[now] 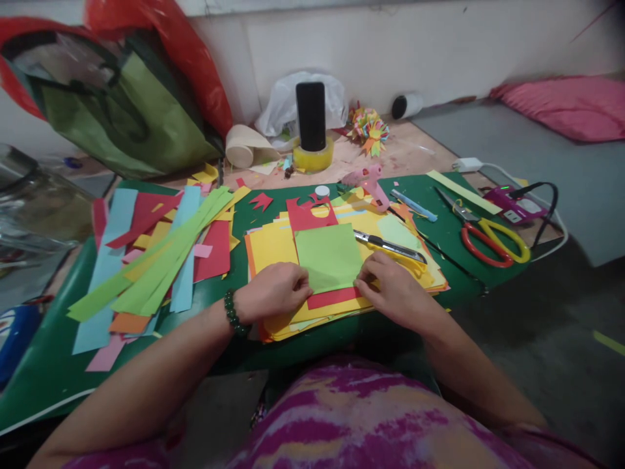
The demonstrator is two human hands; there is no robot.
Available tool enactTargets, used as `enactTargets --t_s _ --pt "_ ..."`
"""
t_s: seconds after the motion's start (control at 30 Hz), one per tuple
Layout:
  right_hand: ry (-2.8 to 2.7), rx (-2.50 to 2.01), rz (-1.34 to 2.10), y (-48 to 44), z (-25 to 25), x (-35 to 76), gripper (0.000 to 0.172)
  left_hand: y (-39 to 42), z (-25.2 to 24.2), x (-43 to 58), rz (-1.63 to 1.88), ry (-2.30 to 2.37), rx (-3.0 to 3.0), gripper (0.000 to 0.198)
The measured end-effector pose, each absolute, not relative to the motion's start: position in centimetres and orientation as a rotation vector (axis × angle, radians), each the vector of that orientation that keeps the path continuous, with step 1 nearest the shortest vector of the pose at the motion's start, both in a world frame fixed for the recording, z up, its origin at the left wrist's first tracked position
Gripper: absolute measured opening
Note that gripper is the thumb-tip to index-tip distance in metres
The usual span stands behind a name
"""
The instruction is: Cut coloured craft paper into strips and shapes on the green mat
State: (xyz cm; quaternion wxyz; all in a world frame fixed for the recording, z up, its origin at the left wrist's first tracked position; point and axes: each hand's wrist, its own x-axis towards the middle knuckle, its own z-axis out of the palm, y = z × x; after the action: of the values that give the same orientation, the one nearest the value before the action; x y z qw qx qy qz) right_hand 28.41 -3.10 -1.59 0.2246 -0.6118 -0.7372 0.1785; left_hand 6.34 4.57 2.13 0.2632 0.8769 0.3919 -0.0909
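A light green paper square (328,256) lies on top of a stack of coloured sheets (273,247) on the green cutting mat (58,365). My left hand (273,291), with a dark bead bracelet at the wrist, is closed and pinches the square's lower left corner. My right hand (393,290) is closed on the square's lower right corner. A red sheet (307,215) with cut-out shapes sits just under the green square. A yellow utility knife (390,249) rests on the stack right behind my right hand.
Long paper strips (156,260) are piled at the left of the mat. Red and yellow scissors (488,238), a pink glue gun (368,182) and a purple device with cable (512,205) lie to the right. A phone (311,116) stands in a tape roll behind; bags sit far left.
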Motion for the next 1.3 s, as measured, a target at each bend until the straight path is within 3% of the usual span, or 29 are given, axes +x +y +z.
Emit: enactTargets --t_s 1.3 --pt "-1.961 -1.624 0.499 -3.1 -2.4 28.7 0.022 4.8 1.8 6.1 -0.248 1.006 2.389 0.023"
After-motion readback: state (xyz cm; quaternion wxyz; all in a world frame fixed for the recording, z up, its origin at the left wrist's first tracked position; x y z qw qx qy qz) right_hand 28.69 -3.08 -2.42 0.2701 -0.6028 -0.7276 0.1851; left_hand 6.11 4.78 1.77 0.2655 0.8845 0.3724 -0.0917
